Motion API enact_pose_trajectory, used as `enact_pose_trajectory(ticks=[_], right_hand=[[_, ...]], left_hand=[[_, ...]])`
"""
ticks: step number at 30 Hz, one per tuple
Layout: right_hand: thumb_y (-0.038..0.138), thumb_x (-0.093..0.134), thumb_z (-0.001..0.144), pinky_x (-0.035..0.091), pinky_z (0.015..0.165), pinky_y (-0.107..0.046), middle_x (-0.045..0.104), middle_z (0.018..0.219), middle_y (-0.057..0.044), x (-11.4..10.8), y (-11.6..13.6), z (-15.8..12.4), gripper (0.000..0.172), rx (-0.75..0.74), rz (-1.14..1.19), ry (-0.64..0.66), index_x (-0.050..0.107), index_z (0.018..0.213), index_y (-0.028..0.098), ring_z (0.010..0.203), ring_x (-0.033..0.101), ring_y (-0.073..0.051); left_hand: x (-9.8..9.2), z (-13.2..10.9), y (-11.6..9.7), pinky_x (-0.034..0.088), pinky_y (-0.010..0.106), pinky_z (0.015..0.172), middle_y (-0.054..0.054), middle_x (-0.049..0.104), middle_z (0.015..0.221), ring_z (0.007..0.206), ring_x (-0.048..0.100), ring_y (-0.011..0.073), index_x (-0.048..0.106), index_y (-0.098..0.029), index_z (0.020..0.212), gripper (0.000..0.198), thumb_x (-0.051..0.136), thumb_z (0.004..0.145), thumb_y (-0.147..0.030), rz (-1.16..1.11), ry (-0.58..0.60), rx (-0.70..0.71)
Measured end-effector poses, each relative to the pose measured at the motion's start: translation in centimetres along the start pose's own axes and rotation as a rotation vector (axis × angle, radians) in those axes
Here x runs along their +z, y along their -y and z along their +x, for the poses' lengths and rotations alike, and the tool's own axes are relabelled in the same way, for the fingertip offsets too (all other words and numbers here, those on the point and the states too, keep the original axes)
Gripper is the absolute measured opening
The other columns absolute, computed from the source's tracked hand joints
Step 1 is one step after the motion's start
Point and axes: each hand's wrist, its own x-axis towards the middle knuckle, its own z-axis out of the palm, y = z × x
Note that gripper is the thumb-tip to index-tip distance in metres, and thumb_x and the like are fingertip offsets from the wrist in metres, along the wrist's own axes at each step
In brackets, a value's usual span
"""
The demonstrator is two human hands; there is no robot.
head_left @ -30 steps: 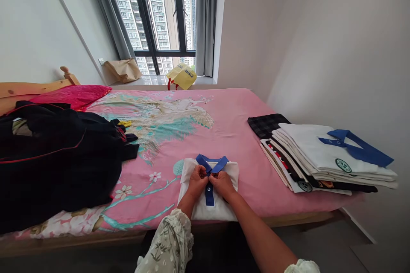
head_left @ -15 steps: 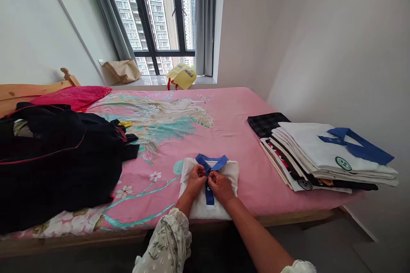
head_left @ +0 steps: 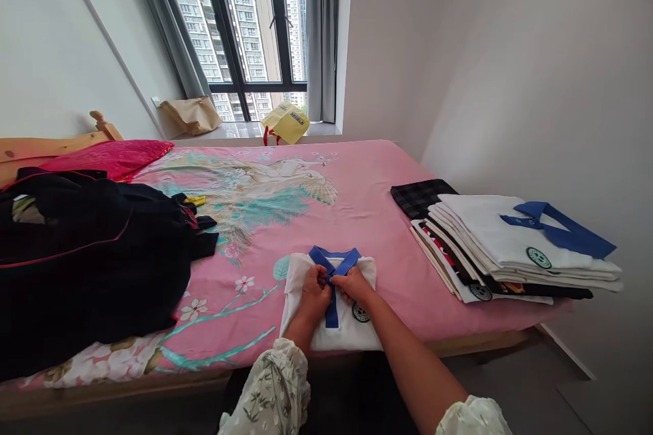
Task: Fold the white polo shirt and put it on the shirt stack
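A folded white polo shirt [head_left: 326,336] with a blue collar and blue button strip lies face up at the front edge of the bed. My left hand [head_left: 315,292] pinches the strip just below the collar, on its left side. From the right, my right hand [head_left: 356,285] pinches the same spot, the two sets of fingertips nearly meeting. The button itself is hidden by my fingers. A dark round badge shows on the shirt's chest beneath my right wrist.
A stack of folded clothes [head_left: 474,231], topped by another white and blue polo, lies on the bed's right side. Dark clothes [head_left: 102,265] are heaped at left, near a red pillow [head_left: 109,156]. A paper bag [head_left: 191,115] and a yellow bag [head_left: 286,122] stand by the window.
My right hand has turned and moved slightly to the right and up, uncovering the badge. The left hand stays at the strip. The whole view has shifted a little.
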Motion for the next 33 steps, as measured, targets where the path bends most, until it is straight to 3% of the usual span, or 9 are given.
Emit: enact_pose_trajectory(ticks=[7,13,19,21,23,25,27,29,33], right_hand=[[0.028,0.057,0.069,0.027,0.027,-0.017,0.040,0.035,0.006,-0.6,0.2,0.0,0.021,0.009,0.029,0.047,0.046,0.054,0.019,0.028,0.035,-0.007],[0.042,0.053,0.076,0.031,0.028,-0.017,0.044,0.039,0.005,-0.4,0.2,-0.5,0.030,0.008,0.051,0.036,0.047,0.059,0.018,0.030,0.040,-0.007],[0.040,0.046,0.079,0.036,0.031,-0.020,0.060,0.064,0.001,0.4,0.6,-1.7,0.029,-0.074,0.077,-0.124,0.053,0.095,0.017,0.042,0.053,-0.012],[0.040,0.044,0.080,0.045,0.041,-0.023,0.062,0.072,-0.001,-0.2,0.4,-3.0,0.036,-0.149,0.062,-0.255,0.052,0.107,0.017,0.055,0.060,-0.015],[0.039,0.043,0.082,0.053,0.065,-0.030,0.065,0.086,-0.005,-1.7,-0.6,-4.8,0.038,-0.282,-0.055,-0.423,0.054,0.111,0.018,0.076,0.063,-0.018],[0.038,0.047,0.081,0.048,0.088,-0.036,0.065,0.099,-0.008,-3.8,-2.4,-6.9,0.035,-0.407,-0.261,-0.507,0.061,0.106,0.019,0.095,0.060,-0.021],[0.037,0.051,0.078,0.042,0.097,-0.041,0.064,0.105,-0.010,-6.0,-4.5,-8.7,0.033,-0.431,-0.416,-0.502,0.065,0.101,0.018,0.103,0.057,-0.024],[0.038,0.054,0.075,0.041,0.098,-0.043,0.064,0.106,-0.012,-7.8,-6.4,-9.8,0.036,-0.375,-0.439,-0.510,0.065,0.102,0.017,0.105,0.056,-0.026],[0.045,0.059,0.072,0.045,0.096,-0.039,0.061,0.114,-0.014,-8.7,-7.2,-9.3,0.052,-0.160,-0.200,-0.487,0.057,0.114,0.014,0.106,0.058,-0.024]], left_hand=[[-0.1,-0.1,0.1,0.045,0.028,0.073,0.000,0.055,0.080,0.072,0.054,0.0130,0.053,-0.018,0.087,0.023,0.057,0.065,-0.016,0.057,-0.040,-0.002],[-0.1,-0.3,0.2,0.045,0.027,0.068,-0.001,0.054,0.075,0.068,0.053,0.0134,0.051,-0.019,0.083,0.020,0.060,0.072,-0.032,0.113,-0.080,0.002],[-0.3,0.1,-0.5,0.048,0.034,0.077,0.005,0.060,0.081,0.078,0.059,0.0183,0.055,-0.017,0.086,0.020,0.045,0.082,-0.034,0.190,-0.088,0.061],[-1.2,-0.7,-1.1,0.046,0.039,0.088,0.010,0.063,0.093,0.093,0.059,0.0214,0.059,-0.017,0.093,0.022,0.046,0.081,-0.030,0.227,-0.067,0.106],[-2.9,-2.3,-1.3,0.035,0.044,0.103,0.012,0.060,0.117,0.117,0.049,0.0250,0.061,-0.018,0.105,0.031,0.048,0.079,-0.028,0.375,-0.008,0.155],[-5.1,-4.3,-0.8,0.019,0.052,0.110,0.010,0.046,0.139,0.134,0.032,0.0276,0.056,-0.022,0.120,0.042,0.048,0.079,-0.029,0.641,0.041,0.130],[-7.4,-6.3,-0.1,0.010,0.057,0.111,0.009,0.036,0.147,0.138,0.025,0.0288,0.047,-0.023,0.132,0.051,0.045,0.083,-0.035,0.886,0.048,0.026],[-9.5,-7.5,0.4,0.012,0.055,0.111,0.011,0.036,0.147,0.137,0.027,0.0282,0.042,-0.019,0.135,0.055,0.041,0.084,-0.040,0.965,0.039,-0.061],[-11.4,-7.8,-0.6,0.035,0.047,0.102,0.017,0.054,0.130,0.121,0.049,0.0298,0.041,-0.011,0.133,0.065,0.042,0.082,-0.051,0.823,0.011,-0.155]])
